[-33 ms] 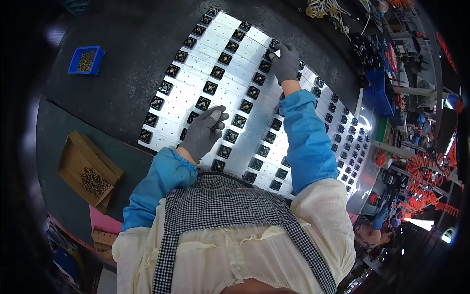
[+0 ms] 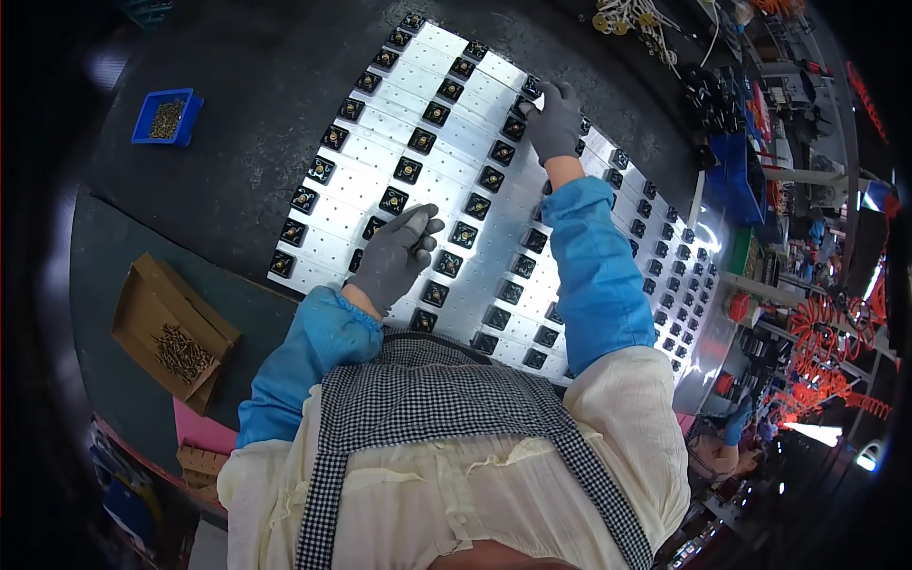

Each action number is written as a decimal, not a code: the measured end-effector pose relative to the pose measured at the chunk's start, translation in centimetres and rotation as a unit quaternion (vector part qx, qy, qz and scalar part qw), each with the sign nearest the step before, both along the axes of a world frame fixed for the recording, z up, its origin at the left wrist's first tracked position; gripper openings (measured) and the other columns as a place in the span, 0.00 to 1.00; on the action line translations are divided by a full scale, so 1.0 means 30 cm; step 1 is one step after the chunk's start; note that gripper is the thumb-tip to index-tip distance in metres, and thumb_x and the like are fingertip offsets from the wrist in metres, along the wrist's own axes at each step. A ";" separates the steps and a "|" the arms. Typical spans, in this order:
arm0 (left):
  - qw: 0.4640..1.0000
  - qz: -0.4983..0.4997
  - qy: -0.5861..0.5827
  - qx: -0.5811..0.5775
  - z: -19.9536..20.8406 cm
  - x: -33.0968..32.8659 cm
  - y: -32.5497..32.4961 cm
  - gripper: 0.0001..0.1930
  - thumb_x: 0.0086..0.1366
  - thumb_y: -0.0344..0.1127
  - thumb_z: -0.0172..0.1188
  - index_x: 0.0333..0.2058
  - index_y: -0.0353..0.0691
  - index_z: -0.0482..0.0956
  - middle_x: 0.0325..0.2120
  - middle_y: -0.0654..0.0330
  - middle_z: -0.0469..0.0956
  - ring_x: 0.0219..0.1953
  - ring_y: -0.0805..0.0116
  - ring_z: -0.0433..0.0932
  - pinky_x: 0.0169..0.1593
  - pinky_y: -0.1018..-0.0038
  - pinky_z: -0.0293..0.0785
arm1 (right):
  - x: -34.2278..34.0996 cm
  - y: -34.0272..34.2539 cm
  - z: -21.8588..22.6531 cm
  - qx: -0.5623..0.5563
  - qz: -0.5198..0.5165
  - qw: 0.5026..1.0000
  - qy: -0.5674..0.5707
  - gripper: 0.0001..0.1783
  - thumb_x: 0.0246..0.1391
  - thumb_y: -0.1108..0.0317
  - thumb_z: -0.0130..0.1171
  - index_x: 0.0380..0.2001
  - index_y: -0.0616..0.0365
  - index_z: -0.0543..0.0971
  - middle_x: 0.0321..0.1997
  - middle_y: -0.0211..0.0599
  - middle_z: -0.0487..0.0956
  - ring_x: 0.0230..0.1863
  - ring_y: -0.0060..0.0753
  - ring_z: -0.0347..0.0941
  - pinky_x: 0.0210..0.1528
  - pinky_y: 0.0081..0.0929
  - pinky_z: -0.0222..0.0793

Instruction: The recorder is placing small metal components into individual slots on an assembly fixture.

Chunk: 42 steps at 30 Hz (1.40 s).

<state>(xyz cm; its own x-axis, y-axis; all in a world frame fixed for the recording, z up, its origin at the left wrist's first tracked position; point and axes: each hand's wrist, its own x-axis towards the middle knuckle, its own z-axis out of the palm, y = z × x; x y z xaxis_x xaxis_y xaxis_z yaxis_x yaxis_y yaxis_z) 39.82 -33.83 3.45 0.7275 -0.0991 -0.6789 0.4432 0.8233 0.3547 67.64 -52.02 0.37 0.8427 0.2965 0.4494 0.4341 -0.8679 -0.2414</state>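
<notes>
Over the middle of several pale metal plates [image 2: 366, 149], my left hand [image 2: 391, 261] in a grey glove is turned partly palm up. Its fingers are curled together, and whatever lies in them is too small to name. My right hand [image 2: 555, 123], also gloved in grey, reaches to the far edge of the plates. Its thumb and fingers are bent beside a square black block [image 2: 514, 129] with a brass-coloured centre; their tips are partly hidden. Similar black blocks [image 2: 421, 141] stand in rows along the plates.
A blue bin [image 2: 193, 119] of small brass-coloured parts stands at the far left. Nearer, an open cardboard box [image 2: 142, 313] holds copper-coloured screws [image 2: 182, 356]. Blue containers [image 2: 731, 180] and red coiled hoses [image 2: 817, 332] are at the right. A co-worker [image 2: 714, 451] is at lower right.
My right hand's fingers have shifted very slightly at the far block, covering more of the bright patch between them. My left hand has not visibly moved.
</notes>
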 end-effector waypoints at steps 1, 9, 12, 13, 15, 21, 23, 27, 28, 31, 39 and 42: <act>1.000 0.001 -0.004 -0.007 -0.004 0.000 0.001 0.17 0.73 0.37 0.54 0.55 0.35 0.73 0.35 0.66 0.73 0.32 0.81 0.68 0.33 0.87 0.69 | -0.032 0.019 0.049 0.001 0.002 1.000 0.000 0.12 0.51 0.65 0.66 0.40 0.54 0.82 0.50 0.42 0.78 0.51 0.47 0.75 0.56 0.39 0.71; 0.996 -0.034 -0.073 -0.047 0.027 0.022 0.017 0.17 0.74 0.44 0.54 0.50 0.34 0.73 0.28 0.68 0.67 0.25 0.83 0.63 0.26 0.88 0.62 | -0.443 0.130 0.274 0.083 0.434 0.827 0.349 0.10 0.55 0.70 0.58 0.40 0.59 0.82 0.47 0.39 0.79 0.47 0.41 0.77 0.48 0.32 0.75; 0.996 -0.047 -0.067 -0.036 0.018 0.028 0.017 0.16 0.73 0.46 0.54 0.45 0.36 0.73 0.27 0.68 0.67 0.23 0.83 0.61 0.24 0.87 0.60 | -0.456 0.125 0.256 0.130 0.418 0.798 0.414 0.10 0.56 0.69 0.58 0.41 0.59 0.81 0.46 0.38 0.79 0.44 0.39 0.79 0.47 0.32 0.75; 0.996 -0.038 -0.068 -0.034 0.016 0.026 0.015 0.16 0.73 0.47 0.55 0.43 0.37 0.72 0.26 0.68 0.67 0.22 0.83 0.61 0.24 0.87 0.60 | -0.458 0.127 0.256 0.160 0.418 0.787 0.425 0.10 0.57 0.69 0.58 0.40 0.58 0.81 0.45 0.37 0.79 0.43 0.38 0.79 0.47 0.33 0.75; 0.997 -0.029 -0.069 -0.033 0.007 0.024 0.012 0.16 0.73 0.47 0.55 0.41 0.37 0.72 0.26 0.68 0.67 0.22 0.83 0.61 0.24 0.87 0.60 | -0.461 0.137 0.259 0.140 0.403 0.786 0.447 0.09 0.57 0.69 0.58 0.41 0.58 0.80 0.45 0.37 0.79 0.43 0.38 0.79 0.47 0.32 0.75; 0.997 -0.031 -0.063 -0.013 0.004 0.025 0.016 0.23 0.74 0.49 0.52 0.53 0.33 0.71 0.27 0.68 0.68 0.23 0.83 0.62 0.24 0.87 0.60 | -0.370 0.129 0.185 0.156 0.374 0.835 0.372 0.11 0.54 0.73 0.59 0.42 0.55 0.80 0.42 0.39 0.80 0.44 0.43 0.79 0.47 0.34 0.75; 1.000 0.006 -0.010 -0.021 -0.007 0.021 0.031 0.24 0.74 0.44 0.54 0.57 0.29 0.70 0.32 0.64 0.71 0.26 0.82 0.63 0.26 0.87 0.63 | -0.187 0.087 0.157 0.224 0.218 0.915 0.256 0.10 0.52 0.75 0.59 0.39 0.54 0.81 0.41 0.40 0.80 0.44 0.45 0.78 0.48 0.35 0.75; 0.998 0.042 -0.034 -0.033 0.046 -0.040 0.095 0.20 0.73 0.28 0.44 0.59 0.24 0.65 0.53 0.47 0.73 0.50 0.67 0.77 0.53 0.78 0.76 | 0.126 -0.018 0.118 0.095 0.083 0.985 0.120 0.07 0.54 0.70 0.60 0.36 0.54 0.83 0.43 0.42 0.80 0.47 0.49 0.77 0.50 0.39 0.73; 0.997 0.030 -0.071 -0.027 0.022 -0.067 0.120 0.21 0.71 0.24 0.42 0.60 0.23 0.64 0.60 0.42 0.68 0.61 0.58 0.72 0.63 0.73 0.72 | 0.165 -0.026 0.088 0.097 0.087 0.984 0.119 0.07 0.54 0.70 0.60 0.36 0.54 0.83 0.43 0.42 0.80 0.47 0.49 0.77 0.50 0.39 0.73; 0.973 -0.047 -0.147 0.170 0.021 -0.099 0.143 0.21 0.70 0.22 0.41 0.60 0.22 0.63 0.59 0.43 0.69 0.61 0.58 0.72 0.62 0.75 0.72 | 0.235 -0.058 0.012 0.016 0.024 0.993 0.117 0.08 0.56 0.64 0.61 0.36 0.52 0.85 0.43 0.41 0.81 0.48 0.48 0.76 0.50 0.38 0.72; 0.996 0.069 -0.039 0.039 0.020 -0.172 0.221 0.21 0.71 0.21 0.42 0.62 0.26 0.63 0.60 0.48 0.70 0.61 0.64 0.72 0.63 0.78 0.70 | 0.256 0.017 -0.044 -0.134 -0.005 0.985 0.104 0.11 0.56 0.62 0.57 0.40 0.48 0.85 0.49 0.40 0.79 0.52 0.49 0.74 0.53 0.43 0.71; 0.952 -0.029 -0.127 0.276 0.040 -0.221 0.226 0.18 0.70 0.25 0.47 0.57 0.27 0.69 0.55 0.50 0.74 0.60 0.65 0.73 0.62 0.75 0.71 | 0.248 0.074 -0.046 -0.250 0.072 0.963 0.064 0.12 0.53 0.64 0.58 0.39 0.53 0.85 0.43 0.46 0.81 0.47 0.53 0.76 0.50 0.45 0.72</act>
